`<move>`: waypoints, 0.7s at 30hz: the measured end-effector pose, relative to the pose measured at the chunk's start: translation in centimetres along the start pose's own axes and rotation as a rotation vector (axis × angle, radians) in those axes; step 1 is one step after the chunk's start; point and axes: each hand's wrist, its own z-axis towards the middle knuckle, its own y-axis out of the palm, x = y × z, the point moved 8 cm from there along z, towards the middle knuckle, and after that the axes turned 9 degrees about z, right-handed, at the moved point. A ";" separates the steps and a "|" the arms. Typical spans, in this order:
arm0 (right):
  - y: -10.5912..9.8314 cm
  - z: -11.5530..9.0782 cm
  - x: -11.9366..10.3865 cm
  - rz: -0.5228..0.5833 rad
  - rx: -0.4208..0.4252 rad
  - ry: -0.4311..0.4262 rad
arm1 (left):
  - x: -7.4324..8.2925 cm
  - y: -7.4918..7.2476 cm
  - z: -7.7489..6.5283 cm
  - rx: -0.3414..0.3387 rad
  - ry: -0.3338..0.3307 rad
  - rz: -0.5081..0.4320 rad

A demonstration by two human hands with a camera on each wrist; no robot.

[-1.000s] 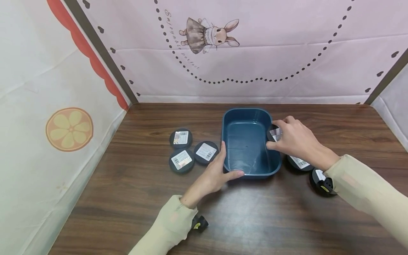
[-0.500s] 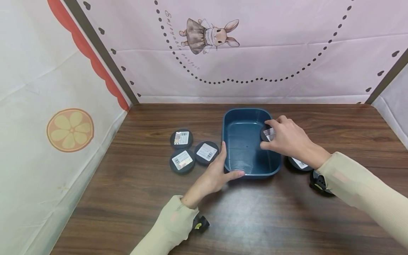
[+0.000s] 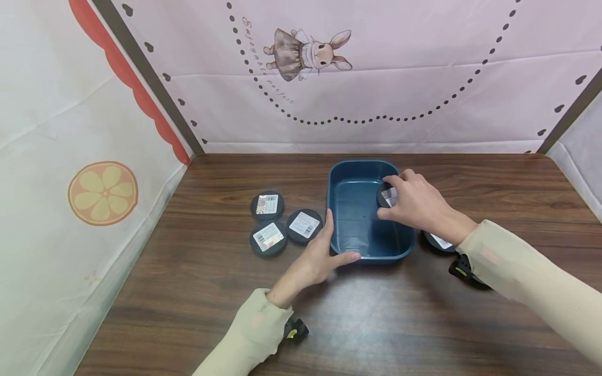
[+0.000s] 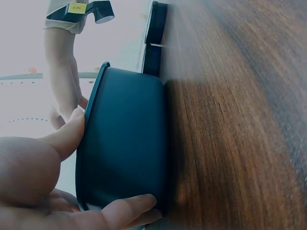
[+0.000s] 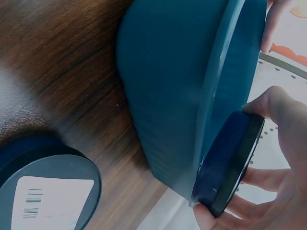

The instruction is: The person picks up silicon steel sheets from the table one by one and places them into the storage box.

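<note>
A deep blue rectangular plastic box (image 3: 359, 227) stands on the table. My left hand (image 3: 316, 260) grips its near left corner, thumb on the front rim and fingers along the side; the left wrist view shows the box's outer wall (image 4: 124, 139). My right hand (image 3: 420, 208) pinches a flat round container (image 3: 386, 196) with a dark rim and a pale label by its edges. In the head view that container overlaps the box opening near the right side. From the right wrist, the round container (image 5: 232, 155) appears with a blue body, right at the box rim, held between thumb and fingers.
Left of the box lie three similar round containers (image 3: 267, 204) with labels facing up. To the right lies another round container (image 3: 438, 241), partly under the right forearm, and one more is mostly hidden by the sleeve. Printed fabric (image 3: 404, 78) hangs behind the wooden table.
My right hand has carried the round container leftward, from beside the box's right rim to over its opening. The left hand and the box have stayed put.
</note>
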 end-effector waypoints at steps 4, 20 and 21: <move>0.1 0.2 -0.3 0.018 -0.010 -0.010 | -0.1 0.0 0.0 -0.003 -0.006 0.002; 0.5 1.4 -0.9 0.054 -0.038 -0.018 | -0.2 0.1 0.1 -0.012 -0.010 -0.004; 0.5 1.4 -1.0 0.054 -0.039 -0.020 | -0.1 0.1 0.1 -0.013 -0.008 -0.006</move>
